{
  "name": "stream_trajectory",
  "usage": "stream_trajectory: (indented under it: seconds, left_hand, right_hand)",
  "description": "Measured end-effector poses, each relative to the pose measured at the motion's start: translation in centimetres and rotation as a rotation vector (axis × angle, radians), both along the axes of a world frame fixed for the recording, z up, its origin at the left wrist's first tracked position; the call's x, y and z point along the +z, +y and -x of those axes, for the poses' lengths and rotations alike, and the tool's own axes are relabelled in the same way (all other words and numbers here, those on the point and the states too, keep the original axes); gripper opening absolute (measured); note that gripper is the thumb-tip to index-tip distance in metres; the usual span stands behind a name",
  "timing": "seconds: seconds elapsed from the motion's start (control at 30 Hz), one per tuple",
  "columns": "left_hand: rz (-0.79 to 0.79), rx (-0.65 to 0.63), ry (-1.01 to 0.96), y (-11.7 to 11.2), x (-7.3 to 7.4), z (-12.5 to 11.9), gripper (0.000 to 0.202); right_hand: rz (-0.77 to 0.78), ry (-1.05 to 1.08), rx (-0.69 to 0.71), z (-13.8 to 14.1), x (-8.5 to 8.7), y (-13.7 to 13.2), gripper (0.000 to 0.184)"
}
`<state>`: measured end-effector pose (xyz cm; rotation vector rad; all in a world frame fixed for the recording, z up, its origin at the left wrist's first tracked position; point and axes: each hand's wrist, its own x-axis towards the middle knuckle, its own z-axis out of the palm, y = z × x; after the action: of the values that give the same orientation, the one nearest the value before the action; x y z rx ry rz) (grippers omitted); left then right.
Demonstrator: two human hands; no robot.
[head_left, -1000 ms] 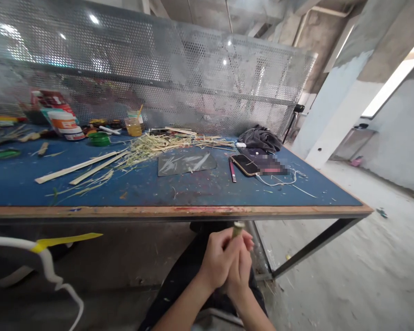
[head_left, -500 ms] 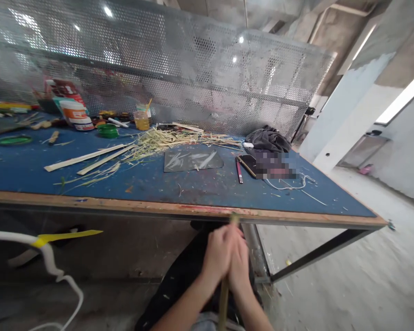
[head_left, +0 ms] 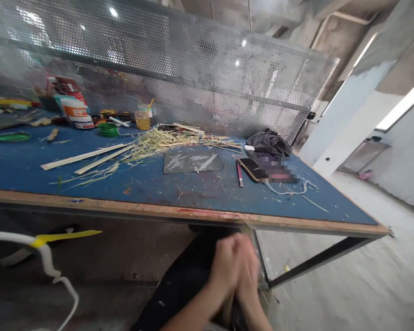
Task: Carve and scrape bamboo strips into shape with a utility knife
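Note:
Below the front edge of the table, my left hand [head_left: 225,261] and my right hand [head_left: 249,265] are pressed together. Both are closed around a long, narrow greenish-tan bamboo strip [head_left: 228,309]. Part of the strip shows between my forearms, running down toward my lap. Motion blurs my fingers and the strip's far end, and the hands cover its middle. Whether a blade is also in the grip cannot be seen. On the tabletop ahead lie a dark grey sheet with pale scuffs [head_left: 193,162] and a thin pink-and-dark tool [head_left: 239,174].
Pale shavings [head_left: 158,142] and two flat strips [head_left: 86,155] lie on the blue table [head_left: 152,186]. A phone [head_left: 250,168], white cable and dark cloth [head_left: 269,142] are at right. Paint jars [head_left: 76,112] stand back left, before a perforated metal screen [head_left: 193,78]. A white cord hangs lower left.
My hands have moved slightly right and down, still together around the strip. Less of the strip shows now. The things on the table are unmoved; the view has shifted slightly.

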<state>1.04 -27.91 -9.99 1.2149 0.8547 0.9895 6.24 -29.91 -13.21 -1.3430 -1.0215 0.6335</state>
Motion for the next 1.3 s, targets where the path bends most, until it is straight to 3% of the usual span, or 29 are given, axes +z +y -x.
stream_trajectory:
  seconds: [0.13, 0.27, 0.4, 0.5, 0.6, 0.9, 1.17, 1.3]
  left_hand:
    - [0.0, 0.051, 0.015, 2.5, -1.0, -0.5, 0.054]
    - [-0.022, 0.0, -0.067, 2.3, -1.1, 0.6, 0.051]
    - [-0.095, 0.022, -0.141, 1.5, 0.3, 3.5, 0.039]
    - [-0.087, -0.018, -0.137, 1.3, 1.5, 5.7, 0.051]
    - [-0.102, -0.013, -0.038, 1.3, 2.1, 7.1, 0.055]
    - [-0.146, -0.103, 0.148, 1.6, 3.7, 7.9, 0.05]
    - [-0.034, -0.214, 0.045, 1.5, 4.2, 7.4, 0.052]
    - [-0.024, -0.207, 0.023, 1.2, 4.5, 7.4, 0.055]
  right_hand:
    - [-0.005, -0.014, 0.03, -0.6, 0.1, 1.0, 0.05]
    - [0.005, -0.116, 0.148, -1.5, 0.5, 0.9, 0.04]
    - [-0.041, -0.572, 0.236, -2.8, 2.5, -0.6, 0.036]
    - [-0.079, -0.874, 0.149, -3.1, 4.2, -1.5, 0.034]
    - [-0.142, -0.998, 0.102, -3.0, 5.3, -1.8, 0.031]
    - [-0.14, -1.023, 0.233, -3.2, 6.9, -2.3, 0.023]
    - [-0.082, -0.917, 0.313, -3.1, 7.5, -3.0, 0.02]
    - [-0.102, -0.93, 0.293, -3.0, 8.1, -3.2, 0.023]
